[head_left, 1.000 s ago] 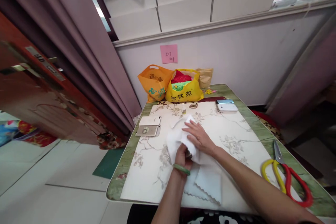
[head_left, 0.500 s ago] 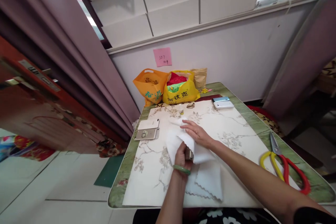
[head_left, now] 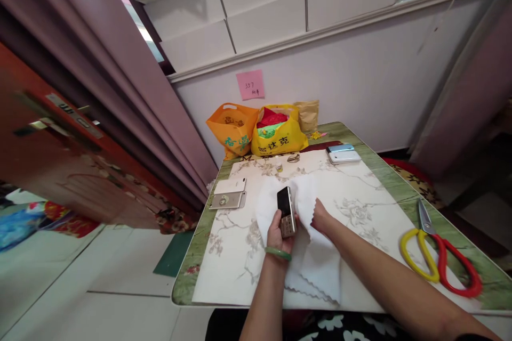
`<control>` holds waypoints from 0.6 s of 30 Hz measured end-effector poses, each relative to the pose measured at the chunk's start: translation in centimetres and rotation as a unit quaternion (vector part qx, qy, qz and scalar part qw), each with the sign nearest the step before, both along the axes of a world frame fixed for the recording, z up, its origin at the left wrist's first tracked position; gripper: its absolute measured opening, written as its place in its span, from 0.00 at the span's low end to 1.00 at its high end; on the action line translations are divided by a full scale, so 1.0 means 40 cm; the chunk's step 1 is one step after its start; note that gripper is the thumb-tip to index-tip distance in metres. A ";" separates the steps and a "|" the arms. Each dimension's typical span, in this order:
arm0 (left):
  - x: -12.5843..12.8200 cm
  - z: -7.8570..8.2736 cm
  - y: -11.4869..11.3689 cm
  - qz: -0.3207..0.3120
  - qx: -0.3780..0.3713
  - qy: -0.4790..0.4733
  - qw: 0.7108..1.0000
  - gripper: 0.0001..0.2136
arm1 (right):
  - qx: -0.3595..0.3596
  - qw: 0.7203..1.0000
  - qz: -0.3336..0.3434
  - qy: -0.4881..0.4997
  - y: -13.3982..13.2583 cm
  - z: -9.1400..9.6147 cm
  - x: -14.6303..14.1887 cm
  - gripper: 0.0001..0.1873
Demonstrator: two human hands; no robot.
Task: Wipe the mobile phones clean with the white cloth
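A keypad mobile phone with a dark screen above its buttons is gripped in my left hand, face up. White cloth with a zigzag-cut edge hangs behind and beside the phone, and more of it spreads over the table below. Its right edge is pinched by my right hand, whose fingers are mostly hidden behind the fabric. A green bangle circles my left wrist.
Two phones lie at the table's left, two more at the back right. Large scissors with yellow and red handles rest on the right. An orange bag, a yellow bag and a small bottle stand at the back.
The phone's face has come out from the cloth into view. My right hand has moved right and down from lying flat over the cloth to holding its edge.
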State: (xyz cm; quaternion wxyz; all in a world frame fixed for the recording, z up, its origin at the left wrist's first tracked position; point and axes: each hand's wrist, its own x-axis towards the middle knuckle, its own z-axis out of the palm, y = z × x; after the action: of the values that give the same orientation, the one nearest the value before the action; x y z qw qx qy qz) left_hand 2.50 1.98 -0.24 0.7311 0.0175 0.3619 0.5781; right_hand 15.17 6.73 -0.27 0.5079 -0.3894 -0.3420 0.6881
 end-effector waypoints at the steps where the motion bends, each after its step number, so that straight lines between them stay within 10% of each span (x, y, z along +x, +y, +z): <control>1: 0.000 -0.001 0.001 -0.004 0.013 0.005 1.000 0.10 | -0.011 1.000 0.008 0.023 -0.006 0.013 0.014 0.28; 9: -0.002 -0.012 0.005 -0.023 0.059 -0.021 0.998 0.18 | -0.127 0.971 0.118 0.165 -0.049 0.087 0.037 0.29; 14: -0.006 -0.003 0.002 -0.007 0.084 -0.025 0.996 0.24 | -0.072 0.993 -0.076 -0.048 -0.041 0.072 0.024 0.31; 18: -0.011 -0.007 -0.001 -0.001 0.088 0.005 0.996 0.26 | 0.096 0.944 -0.211 -0.233 -0.078 0.058 0.018 0.35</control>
State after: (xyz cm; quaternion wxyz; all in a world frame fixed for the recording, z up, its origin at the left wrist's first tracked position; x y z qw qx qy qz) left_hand 2.04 1.94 -0.53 0.7257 0.0852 0.3135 0.6065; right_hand 15.91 3.60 2.06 0.5829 -0.5514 -0.4249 0.4189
